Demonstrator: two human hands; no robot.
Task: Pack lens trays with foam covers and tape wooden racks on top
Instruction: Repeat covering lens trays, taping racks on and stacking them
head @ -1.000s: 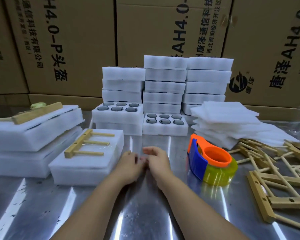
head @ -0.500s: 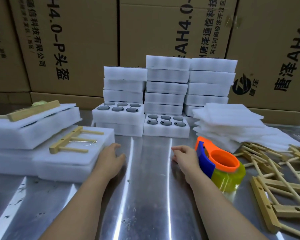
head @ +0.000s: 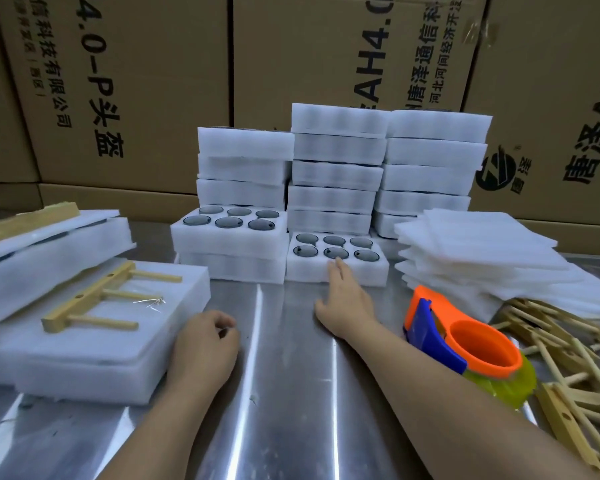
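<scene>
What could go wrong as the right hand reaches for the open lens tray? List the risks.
1. The right hand reaches over the front edge of the uncovered tray, close to a bare lens, which might get smudged.
2. The forearm passes beside the tape dispenser; pulling the tray back could knock it.
3. The tray sits close against the foam stacks behind; a jerk may shift them.
</scene>
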